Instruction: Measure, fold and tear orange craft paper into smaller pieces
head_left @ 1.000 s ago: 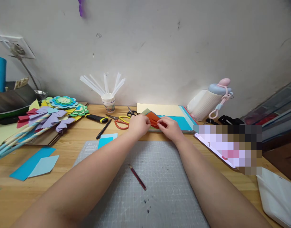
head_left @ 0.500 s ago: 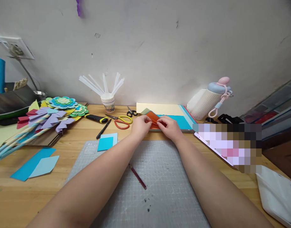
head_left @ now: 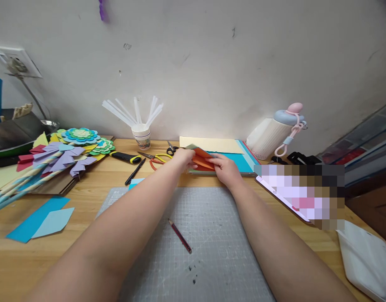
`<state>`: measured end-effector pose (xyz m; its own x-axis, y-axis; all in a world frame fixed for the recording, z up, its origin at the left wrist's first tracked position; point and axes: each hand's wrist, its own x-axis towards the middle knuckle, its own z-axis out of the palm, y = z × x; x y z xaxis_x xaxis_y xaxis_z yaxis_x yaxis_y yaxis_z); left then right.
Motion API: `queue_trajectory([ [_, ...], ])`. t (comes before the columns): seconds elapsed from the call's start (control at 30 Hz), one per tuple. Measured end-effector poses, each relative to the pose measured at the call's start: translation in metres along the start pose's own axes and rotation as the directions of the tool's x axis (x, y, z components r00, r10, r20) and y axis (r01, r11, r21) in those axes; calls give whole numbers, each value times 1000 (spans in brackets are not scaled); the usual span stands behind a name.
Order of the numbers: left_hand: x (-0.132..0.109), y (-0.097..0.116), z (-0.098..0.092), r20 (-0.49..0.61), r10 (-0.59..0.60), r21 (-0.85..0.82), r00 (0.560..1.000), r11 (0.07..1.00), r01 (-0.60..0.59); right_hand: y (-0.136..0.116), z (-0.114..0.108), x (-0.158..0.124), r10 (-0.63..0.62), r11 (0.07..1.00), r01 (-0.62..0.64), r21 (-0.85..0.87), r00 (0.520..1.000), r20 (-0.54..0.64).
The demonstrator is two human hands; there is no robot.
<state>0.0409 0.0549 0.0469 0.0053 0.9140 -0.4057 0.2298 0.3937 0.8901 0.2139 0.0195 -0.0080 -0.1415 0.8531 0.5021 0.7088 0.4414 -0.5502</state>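
Observation:
Both hands reach to the back of the desk over a stack of coloured paper (head_left: 240, 161). My left hand (head_left: 182, 161) pinches the left corner of an orange sheet (head_left: 202, 160) and lifts it off the stack. My right hand (head_left: 225, 167) grips the same orange sheet from its right side, fingers curled on its edge. A cream sheet (head_left: 212, 144) and a pale green corner show behind the orange one. Blue sheets lie under it.
A grey cutting mat (head_left: 205, 235) with a red pencil (head_left: 179, 235) lies in front. Scissors (head_left: 160, 159), a utility knife (head_left: 126, 157), a black pen (head_left: 134, 171) and a cup of white strips (head_left: 142, 136) stand left of the stack. Paper flowers (head_left: 70, 147) far left, a bottle (head_left: 279, 132) right.
The orange sheet has been raised a little off the stack and both hands have shifted slightly back and left with it.

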Motion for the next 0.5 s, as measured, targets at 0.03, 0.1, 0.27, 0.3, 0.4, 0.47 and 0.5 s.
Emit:
queue_trajectory([
  [0.03, 3, 4, 0, 14, -12, 9, 1000, 1000, 12, 1, 0, 0, 9, 1000, -9, -1, 1000, 0],
  [0.1, 11, 11, 0, 24, -28, 30, 999, 999, 27, 2, 0, 0, 20, 1000, -20, 0, 1000, -20],
  [0.27, 28, 14, 8, -9, -31, 95, 999, 995, 31, -1, 0, 1, 23, 1000, -22, 9, 998, -51],
  [0.3, 30, 13, 10, -12, -23, 107, 1000, 994, 24, -2, 0, 1, 20, 1000, -20, 13, 999, -47],
  [0.4, 32, 8, 11, -13, 32, 127, 999, 991, -30, -2, 0, 2, 30, 999, -29, 18, 998, -51],
  [0.47, 31, 5, 8, -14, 91, 135, 996, 987, -88, -2, -1, 2, 50, 999, -49, 15, 997, -66],
  [0.5, 30, 4, 6, -23, 135, 142, 991, 981, -131, -1, -1, 2, 60, 998, -59, 12, 996, -71],
])
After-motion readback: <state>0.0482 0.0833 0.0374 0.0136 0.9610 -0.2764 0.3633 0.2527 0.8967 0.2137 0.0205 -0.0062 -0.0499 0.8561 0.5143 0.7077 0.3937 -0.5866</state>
